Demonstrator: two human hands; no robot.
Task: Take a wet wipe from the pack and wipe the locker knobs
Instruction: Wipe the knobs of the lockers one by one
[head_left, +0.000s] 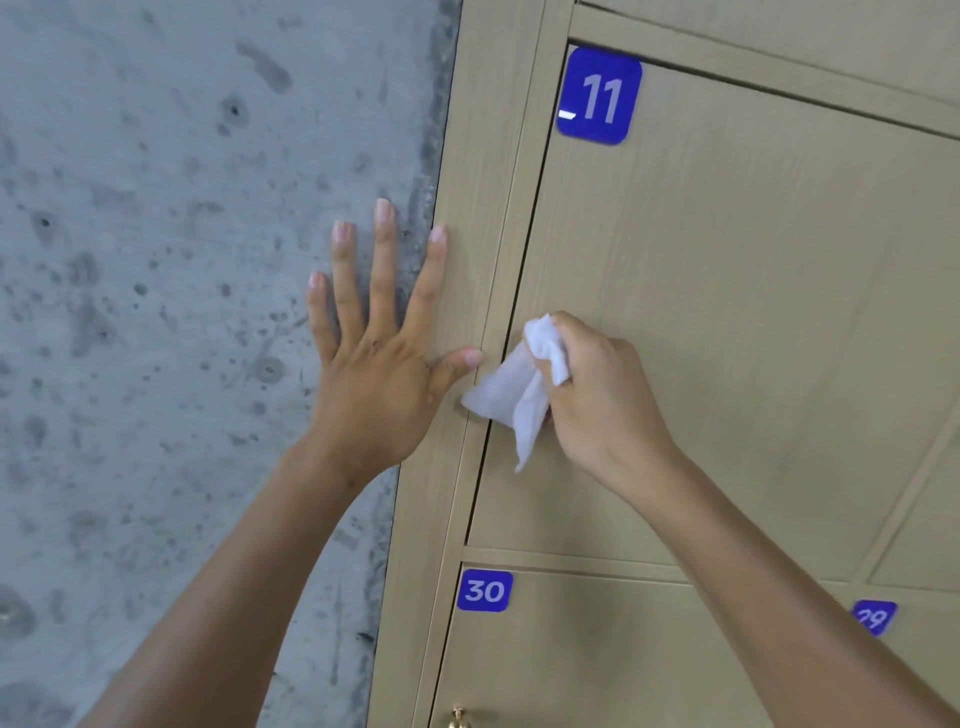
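Note:
My right hand (597, 395) is closed around a white wet wipe (511, 395) and presses it against the left edge of the beige locker door marked 11 (599, 96). The knob of that door is hidden under the wipe and hand. My left hand (379, 343) lies flat with fingers spread, across the grey wall and the locker's left frame, thumb close to the wipe. A gold knob (457, 717) of locker 30 (484, 590) shows at the bottom edge. The wipe pack is not in view.
A rough grey concrete wall (182, 260) fills the left half. Beige wooden lockers (753, 286) fill the right, with another blue number plate, 29 (874, 617), at the lower right.

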